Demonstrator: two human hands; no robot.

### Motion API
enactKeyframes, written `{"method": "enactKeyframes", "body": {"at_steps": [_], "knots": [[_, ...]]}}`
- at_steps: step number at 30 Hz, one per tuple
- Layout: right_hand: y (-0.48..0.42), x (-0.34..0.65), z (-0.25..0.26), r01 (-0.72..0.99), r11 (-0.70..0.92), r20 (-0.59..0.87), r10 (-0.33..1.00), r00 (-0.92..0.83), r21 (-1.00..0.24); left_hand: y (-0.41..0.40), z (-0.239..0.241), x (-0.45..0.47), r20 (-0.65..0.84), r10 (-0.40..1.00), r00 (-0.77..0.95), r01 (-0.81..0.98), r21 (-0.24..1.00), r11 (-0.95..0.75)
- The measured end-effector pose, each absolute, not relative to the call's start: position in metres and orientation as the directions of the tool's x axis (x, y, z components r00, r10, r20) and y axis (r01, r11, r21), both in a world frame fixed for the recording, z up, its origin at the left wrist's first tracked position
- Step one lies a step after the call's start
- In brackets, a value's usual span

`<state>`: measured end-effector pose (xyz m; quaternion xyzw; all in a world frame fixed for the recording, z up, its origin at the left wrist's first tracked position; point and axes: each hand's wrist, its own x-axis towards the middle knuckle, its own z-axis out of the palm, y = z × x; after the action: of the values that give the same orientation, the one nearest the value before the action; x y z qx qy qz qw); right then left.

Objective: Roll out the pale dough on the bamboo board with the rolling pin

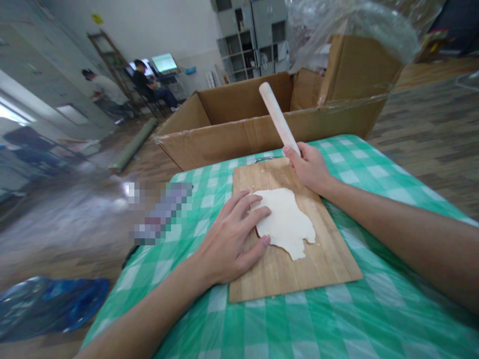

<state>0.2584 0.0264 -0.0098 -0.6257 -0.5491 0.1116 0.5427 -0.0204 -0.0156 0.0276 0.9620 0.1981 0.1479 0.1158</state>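
Observation:
A flat sheet of pale dough (pixel 286 222) lies on a wooden cutting board (pixel 322 259) on a green-and-white checked tablecloth (pixel 337 319). My left hand (pixel 232 239) rests flat on the board's left side, fingers stretched out and touching the dough's left edge. My right hand (pixel 309 167) is closed round the lower end of a pale wooden rolling pin (pixel 279 117), held tilted up and away above the board's far edge.
A large open cardboard box (pixel 239 129) with clear plastic wrap (pixel 348 25) stands just beyond the table. A blue plastic bag (pixel 48 306) lies on the floor at lower left. Two people (pixel 149 85) sit far back near a screen. Grey shelving (pixel 254 40) lines the back wall.

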Motion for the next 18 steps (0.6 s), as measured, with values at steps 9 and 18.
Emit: {"method": "enactKeyframes", "body": {"at_steps": [9, 18], "knots": [[0.027, 0.259, -0.011, 0.58, 0.18, 0.46, 0.803, 0.379, -0.794, -0.014, 0.03, -0.011, 0.22, 0.44, 0.871, 0.374, 0.287, -0.882], [0.028, 0.258, -0.012, 0.588, 0.181, 0.467, 0.798, 0.38, -0.788, -0.008, 0.012, -0.014, 0.178, 0.602, 0.778, 0.469, 0.473, -0.746]]}}
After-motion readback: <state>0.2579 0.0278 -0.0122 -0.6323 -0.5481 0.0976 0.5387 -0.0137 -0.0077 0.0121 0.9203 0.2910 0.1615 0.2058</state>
